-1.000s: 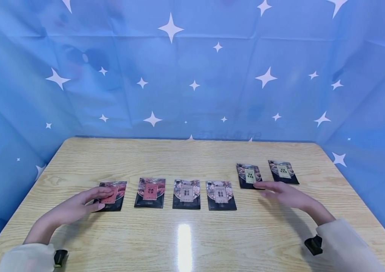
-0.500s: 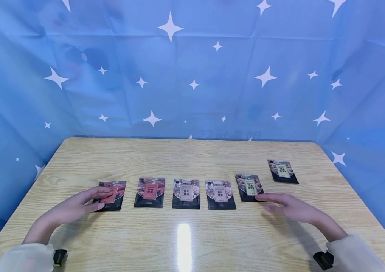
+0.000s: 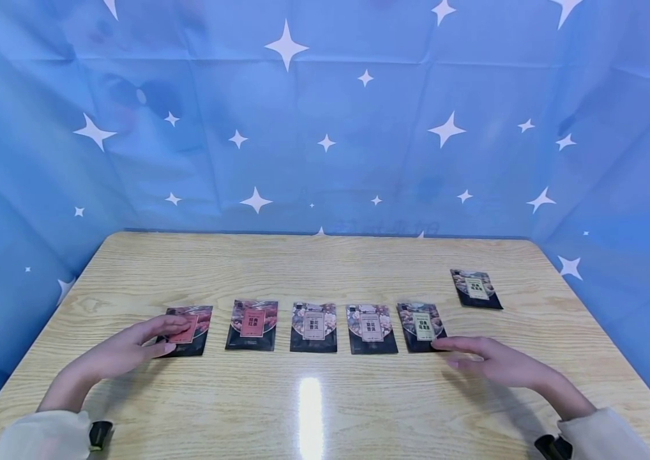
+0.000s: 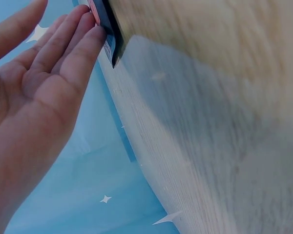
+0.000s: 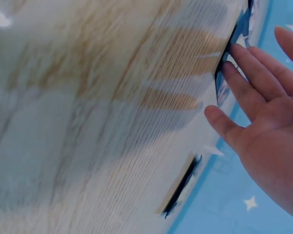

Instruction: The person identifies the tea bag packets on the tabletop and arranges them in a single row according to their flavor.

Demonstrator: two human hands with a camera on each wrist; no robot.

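Observation:
A flat black sachet with a red label (image 3: 202,324) lies at the left of a row, and my left hand (image 3: 120,348) rests its fingers on it. At the row's right end is a sachet with a green label (image 3: 421,326). The fingertips of my right hand (image 3: 500,361) touch its lower right corner, fingers extended. Seen from the right wrist, the straight fingers of the right hand (image 5: 263,92) lie against the sachet (image 5: 229,53). The left wrist view has the left hand (image 4: 44,92) with extended fingers at a sachet's edge (image 4: 107,29).
Between the hands lie another red-label sachet (image 3: 252,324) and two pale floral sachets (image 3: 313,327). A second green-label sachet (image 3: 477,289) lies farther back on the right. All are on a wooden table (image 3: 244,409), with a blue star-patterned cloth (image 3: 325,166) behind.
My right hand has drawn the nearer green-label sachet toward me, level with the row, and it now lies straighter. My left hand has stayed on the red-label sachet.

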